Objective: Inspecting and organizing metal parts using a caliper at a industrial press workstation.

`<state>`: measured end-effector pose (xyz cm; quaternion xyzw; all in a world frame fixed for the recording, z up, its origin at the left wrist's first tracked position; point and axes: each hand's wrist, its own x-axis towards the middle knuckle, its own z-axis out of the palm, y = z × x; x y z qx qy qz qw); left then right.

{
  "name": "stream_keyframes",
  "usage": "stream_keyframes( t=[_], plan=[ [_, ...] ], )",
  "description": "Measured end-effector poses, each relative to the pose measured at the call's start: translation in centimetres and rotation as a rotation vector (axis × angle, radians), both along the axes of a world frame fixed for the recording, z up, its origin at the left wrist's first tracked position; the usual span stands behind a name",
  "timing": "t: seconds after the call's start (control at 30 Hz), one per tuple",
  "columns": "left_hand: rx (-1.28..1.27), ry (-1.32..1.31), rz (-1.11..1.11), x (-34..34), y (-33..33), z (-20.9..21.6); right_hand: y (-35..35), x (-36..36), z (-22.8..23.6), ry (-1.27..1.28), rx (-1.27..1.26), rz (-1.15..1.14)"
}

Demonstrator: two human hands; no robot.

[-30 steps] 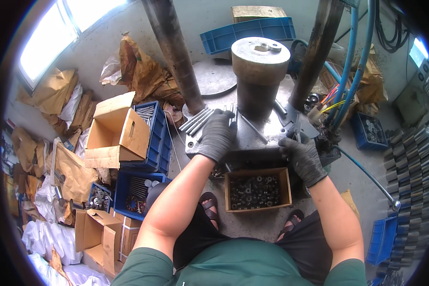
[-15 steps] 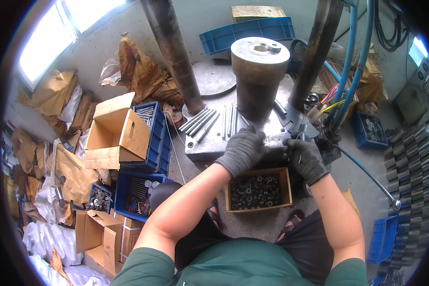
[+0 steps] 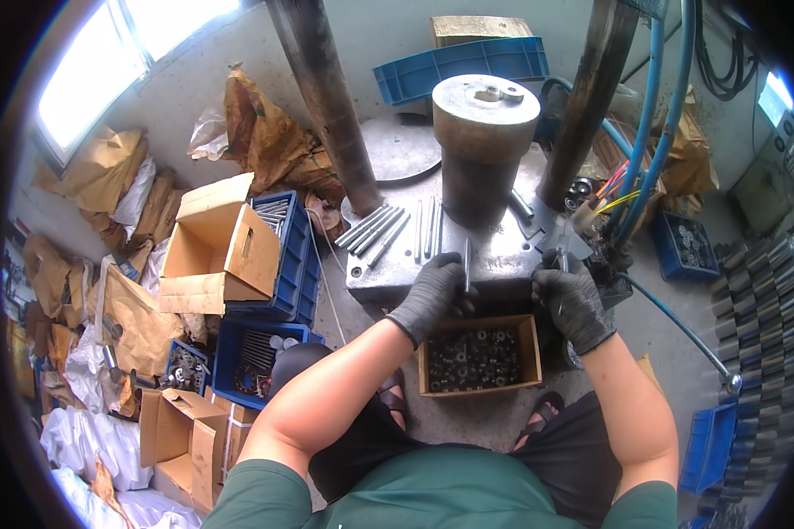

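Both my hands wear dark grey gloves. My left hand (image 3: 437,291), at the front edge of the metal press bed (image 3: 384,280), is closed round a thin metal rod (image 3: 468,256) that stands nearly upright. My right hand (image 3: 572,300), off the bed's right front, is closed on a slim shiny metal piece (image 3: 563,250); its kind is not clear. Several similar metal rods (image 3: 383,231) lie on the bed to the left, with more rods (image 3: 429,222) in the middle. Below my hands sits a wooden box (image 3: 535,348) of small dark metal parts.
A thick metal cylinder (image 3: 485,132) stands on the bed between two steel columns (image 3: 326,115) (image 3: 591,97). Blue hoses (image 3: 663,115) hang at the right. An open cardboard box (image 3: 212,234) rests on blue crates (image 3: 304,264) at the left. Stacked metal parts (image 3: 759,353) line the right side.
My left hand has drawn back from beside the cylinder's base, and a rod now shows upright in it. My right hand has moved slightly right and down, still gripping the slim metal piece.
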<state>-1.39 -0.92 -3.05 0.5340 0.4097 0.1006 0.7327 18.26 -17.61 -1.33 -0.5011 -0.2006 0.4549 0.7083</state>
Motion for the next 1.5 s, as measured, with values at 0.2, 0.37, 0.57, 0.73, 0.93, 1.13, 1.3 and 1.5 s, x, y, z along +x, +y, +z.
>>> stream_keyframes(
  t=[0.2, 0.37, 0.57, 0.73, 0.93, 1.13, 1.3, 1.5],
  plan=[
    [-0.391, -0.327, -0.019, -0.2, -1.8, 1.6, 0.0, -2.4, 0.2, -0.11, -0.041, 0.011],
    [-0.093, -0.391, -0.138, 0.4, -3.9, 2.5, -0.1, -3.2, 0.4, -0.132, -0.049, -0.005],
    [0.035, -0.332, -0.154, 0.9, -5.1, 2.7, 0.1, -3.9, 0.4, -0.173, -0.059, 0.027],
    [-0.086, -0.362, -0.101, 0.8, -4.8, 3.0, -0.1, -4.3, 1.6, 0.026, -0.053, 0.089],
    [-0.136, -0.246, 0.013, 0.6, -2.7, 3.0, -1.7, -4.6, 3.9, -0.599, -0.008, 0.17],
    [-0.195, -0.318, 0.058, 0.3, -2.3, 2.7, -1.9, -3.1, 5.0, -1.765, 0.007, -0.001],
    [-0.19, -0.372, 0.113, 0.5, -2.5, 2.4, -1.8, -2.9, 5.1, -1.807, -0.032, -0.013],
    [-0.236, -0.404, 0.103, 0.2, -2.1, 2.2, -1.8, -2.9, 5.1, -1.799, -0.067, 0.009]
  ],
)
